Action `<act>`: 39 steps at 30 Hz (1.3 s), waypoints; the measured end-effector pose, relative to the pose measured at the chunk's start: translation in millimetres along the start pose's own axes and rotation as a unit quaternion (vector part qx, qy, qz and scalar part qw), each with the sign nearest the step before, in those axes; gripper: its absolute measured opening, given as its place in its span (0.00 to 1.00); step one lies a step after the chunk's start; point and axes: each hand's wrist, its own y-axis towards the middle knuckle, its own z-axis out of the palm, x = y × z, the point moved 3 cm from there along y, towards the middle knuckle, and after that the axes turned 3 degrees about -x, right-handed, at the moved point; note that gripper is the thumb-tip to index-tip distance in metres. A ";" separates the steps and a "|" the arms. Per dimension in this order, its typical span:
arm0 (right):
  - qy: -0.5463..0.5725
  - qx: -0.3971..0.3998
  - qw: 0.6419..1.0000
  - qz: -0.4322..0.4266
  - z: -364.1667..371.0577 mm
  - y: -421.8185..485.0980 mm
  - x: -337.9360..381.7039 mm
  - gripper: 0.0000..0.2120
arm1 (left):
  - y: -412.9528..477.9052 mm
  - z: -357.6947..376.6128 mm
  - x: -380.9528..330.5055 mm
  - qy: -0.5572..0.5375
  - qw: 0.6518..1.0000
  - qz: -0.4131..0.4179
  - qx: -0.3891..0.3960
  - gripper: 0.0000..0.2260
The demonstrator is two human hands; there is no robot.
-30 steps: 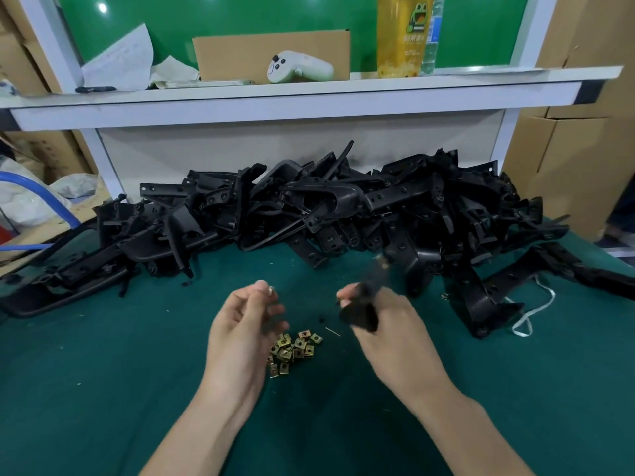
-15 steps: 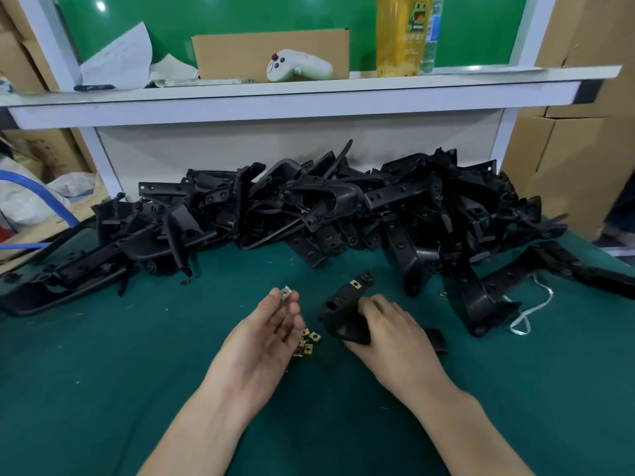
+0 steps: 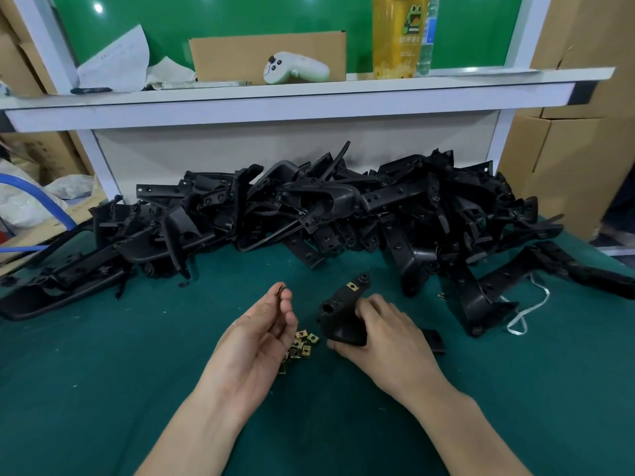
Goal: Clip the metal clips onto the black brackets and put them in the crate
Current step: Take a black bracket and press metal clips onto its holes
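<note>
Green felt-topped workbench (image 3: 103, 389) setup, with a big tangled pile of black plastic brackets (image 3: 343, 207) heaped along the back edge under a white shelf (image 3: 309, 97). Up on the shelf sit a white game controller (image 3: 295, 68), a flat brown cardboard sheet (image 3: 240, 53) and a tall yellow drink bottle (image 3: 395, 36), and stacked brown cardboard boxes (image 3: 567, 149) stand off to the right. Front and centre, the left hand (image 3: 254, 341) is turned palm-up and pinches a small metal clip (image 3: 280, 289) at its fingertips, raised a bit above the felt. The right hand (image 3: 388, 334) has its fingers wrapped round a black plastic bracket (image 3: 340, 314), held low near the felt just beside the left hand, its top end pointing away from the person. One brass-coloured square clip (image 3: 352, 286) is already sitting near that top end. Between the two hands, partly tucked under the left fingers, a loose heap of brass-coloured metal clips (image 3: 302, 345) lies on the felt. A thin white cord loop (image 3: 525, 310) lies by the right end of the pile.
</note>
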 end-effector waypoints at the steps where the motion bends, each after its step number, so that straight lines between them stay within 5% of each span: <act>1: 0.001 0.000 1.000 0.000 0.1 -0.1 -0.3 0.27 | 0.1 0.0 -0.4 -0.003 1.000 0.001 0.002 0.13; 16: 0.005 0.007 1.000 0.015 -1.6 -0.4 0.0 0.24 | -4.3 4.6 -0.2 -0.021 1.000 -0.019 -0.008 0.08; 24: 0.013 0.016 0.999 0.026 -1.2 -0.5 -1.0 0.27 | -2.8 1.6 -2.4 0.023 0.999 0.022 0.007 0.19; 39: 0.008 0.011 1.000 0.015 -2.5 -0.8 -0.4 0.26 | -7.6 8.9 -1.4 -0.052 0.995 -0.038 0.071 0.10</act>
